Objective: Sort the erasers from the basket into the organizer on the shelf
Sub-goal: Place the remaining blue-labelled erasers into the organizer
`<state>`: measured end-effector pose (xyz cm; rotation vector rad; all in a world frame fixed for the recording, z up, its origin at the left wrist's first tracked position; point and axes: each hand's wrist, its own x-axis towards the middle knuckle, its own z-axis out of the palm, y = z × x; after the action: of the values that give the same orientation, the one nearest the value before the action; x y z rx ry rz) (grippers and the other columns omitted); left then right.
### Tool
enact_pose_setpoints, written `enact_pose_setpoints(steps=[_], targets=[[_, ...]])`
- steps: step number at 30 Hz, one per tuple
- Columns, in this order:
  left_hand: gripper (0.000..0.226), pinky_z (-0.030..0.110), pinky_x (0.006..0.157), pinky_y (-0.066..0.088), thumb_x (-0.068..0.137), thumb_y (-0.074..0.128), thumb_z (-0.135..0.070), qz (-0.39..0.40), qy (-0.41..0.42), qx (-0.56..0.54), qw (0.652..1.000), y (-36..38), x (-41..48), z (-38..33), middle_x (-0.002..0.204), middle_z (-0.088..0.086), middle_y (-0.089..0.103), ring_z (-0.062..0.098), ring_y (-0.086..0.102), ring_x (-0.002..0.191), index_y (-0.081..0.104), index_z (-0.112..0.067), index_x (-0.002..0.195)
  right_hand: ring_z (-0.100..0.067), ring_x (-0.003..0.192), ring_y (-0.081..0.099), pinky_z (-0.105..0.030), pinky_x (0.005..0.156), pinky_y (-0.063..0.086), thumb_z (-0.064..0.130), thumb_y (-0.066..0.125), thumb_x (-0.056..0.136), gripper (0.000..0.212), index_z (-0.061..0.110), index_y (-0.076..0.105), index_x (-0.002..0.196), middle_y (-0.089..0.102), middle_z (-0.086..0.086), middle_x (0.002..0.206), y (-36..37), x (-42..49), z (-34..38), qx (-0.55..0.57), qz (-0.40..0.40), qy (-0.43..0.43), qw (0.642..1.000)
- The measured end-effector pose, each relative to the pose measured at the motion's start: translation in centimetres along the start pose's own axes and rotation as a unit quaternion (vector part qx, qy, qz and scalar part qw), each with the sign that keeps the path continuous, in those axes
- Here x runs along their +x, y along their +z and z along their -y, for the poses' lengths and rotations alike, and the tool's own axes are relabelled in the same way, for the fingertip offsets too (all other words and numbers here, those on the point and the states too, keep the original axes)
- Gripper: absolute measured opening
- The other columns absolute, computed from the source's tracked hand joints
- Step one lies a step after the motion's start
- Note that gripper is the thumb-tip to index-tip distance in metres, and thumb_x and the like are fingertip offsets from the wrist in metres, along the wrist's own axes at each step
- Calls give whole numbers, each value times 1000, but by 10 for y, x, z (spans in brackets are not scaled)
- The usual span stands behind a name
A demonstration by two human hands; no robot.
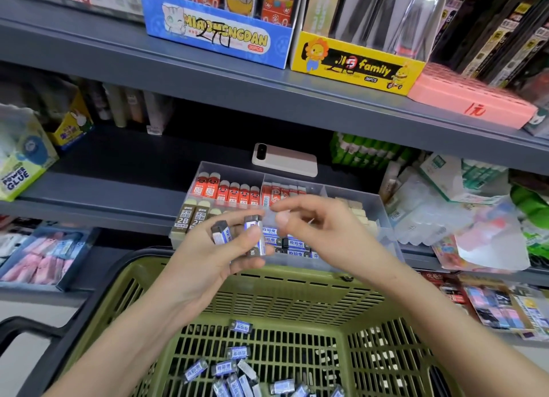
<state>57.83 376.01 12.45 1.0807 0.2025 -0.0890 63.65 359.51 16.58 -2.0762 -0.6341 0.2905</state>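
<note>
Since the left hand (pixel 208 263) grips at least 2 blue-and-black sleeved rectangular erasers (pixel 252 233) upright between thumb and fingers, the step in hand looks like passing them 1 at a time to the right hand (pixel 320 236). That hand hovers just beside them with thumb and forefinger drawn close and nothing visible between them, though its fingertips are blurred. To do it well, the right hand should pinch the nearer eraser by its short ends. It should then lay it flat in the near compartment of the clear plastic divided organizer (pixel 383 209) on the grey metal shelf (pixel 118 188), lined up with the matching blue-labelled erasers (pixel 294 243) stacked there, not among the red-sleeved erasers (pixel 228 191) or brown 2B erasers (pixel 187 218) behind. The left hand needs a snug grip so the other eraser does not slip out. Both hands hang above the far rim of the green slotted plastic basket (pixel 297 278), right in front of the organizer. Many more loose blue erasers (pixel 237 367) lie on the basket floor below the forearms, well apart from the hands.
</note>
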Motion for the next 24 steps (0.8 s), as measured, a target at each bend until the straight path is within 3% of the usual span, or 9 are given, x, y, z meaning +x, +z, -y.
enact_pose_setpoints(steps=[2,6,9,12,16,18,21,24], targets=[[36,20,48,52,63,71,-16,-12,8,-1,1000,0,-1,2,82,18,68,25,71,66,61,-4,95,-7,72,61,-27,76,49,33,63,85,11,36,63,95,68,6,71,10,-2,8,32,49,3,998],[19,19,48,51,63,70,-20,9,15,1,1000,-1,-3,1,81,18,71,23,72,68,55,-9,66,-10,74,57,-32,74,48,24,66,83,10,23,67,93,67,0,77,13,1,10,85,43,19,995],[21,18,48,51,66,67,-19,19,17,6,1000,1,-5,0,75,13,72,22,72,69,53,-4,70,-6,67,55,-15,58,42,18,69,80,8,18,64,87,63,4,76,10,0,10,156,48,31,986],[20,17,50,51,68,66,-18,4,30,9,999,1,-4,-2,76,13,72,20,72,71,56,-3,74,-6,57,55,-16,49,41,11,69,82,5,14,64,83,64,3,71,9,5,11,197,49,49,978],[23,21,58,52,77,61,-31,-49,47,13,998,-15,-1,-8,73,4,68,14,66,67,60,-8,79,-10,52,57,-17,53,49,2,62,85,9,10,67,85,64,-9,72,-2,22,2,221,-48,88,970],[25,22,62,51,81,58,-35,-53,46,-43,997,-26,0,-12,71,0,58,11,58,68,58,-10,78,-12,58,57,-17,58,51,1,62,86,14,13,68,87,63,-10,79,-3,30,-8,165,-55,110,978],[26,23,63,43,83,56,-31,-21,48,-167,984,-36,0,-19,78,1,51,14,49,74,69,-9,84,-10,71,56,-24,70,52,4,62,88,16,17,71,91,65,-3,84,4,35,-26,31,18,128,991],[44,28,72,40,74,62,-32,21,39,-202,978,-39,-1,-19,85,2,53,15,48,80,71,-2,105,4,58,54,-8,60,44,6,65,85,14,11,74,95,63,16,65,7,40,-33,-51,77,123,988]])
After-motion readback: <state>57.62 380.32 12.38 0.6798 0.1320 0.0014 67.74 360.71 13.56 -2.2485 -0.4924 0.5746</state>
